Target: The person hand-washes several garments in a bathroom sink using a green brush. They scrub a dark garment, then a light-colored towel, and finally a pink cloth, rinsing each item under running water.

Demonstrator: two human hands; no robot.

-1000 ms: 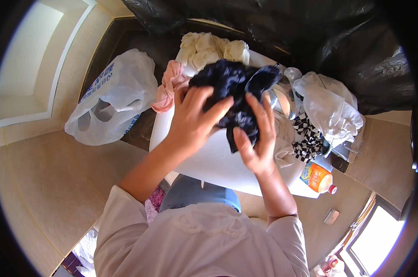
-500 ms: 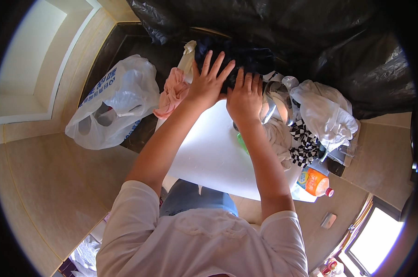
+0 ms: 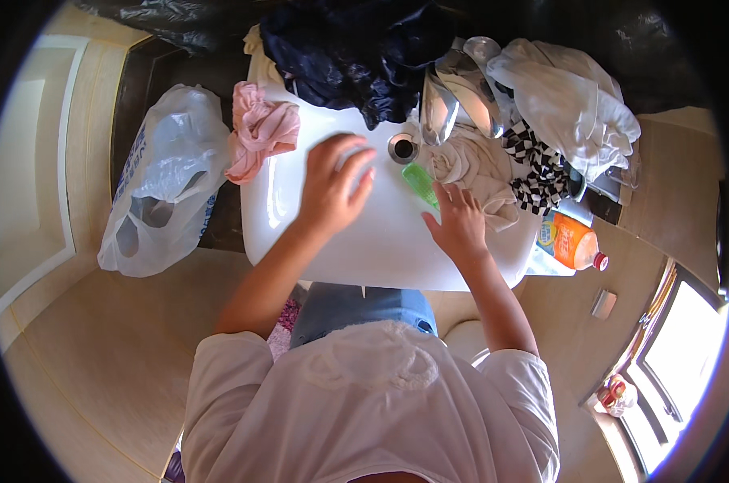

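Above the white washbasin my left hand hovers with loosely curled, parted fingers and nothing in them. My right hand is lower down on the right, fingers stretched. Its fingertips are at the near end of a bright green oblong thing; I cannot tell whether they touch it. Beyond both hands, a dark navy garment lies bunched across the basin's far edge. Between it and the green thing is the dark round drain hole. A beige crumpled cloth lies right beside my right hand.
A pink cloth hangs over the basin's left rim, near a white plastic bag. To the right are a chrome tap, a white cloth, a black-and-white checked cloth and an orange bottle.
Both hands have come off the navy garment and back toward me. My right hand has moved right, beside the green thing. The basin and drain hole show more now.
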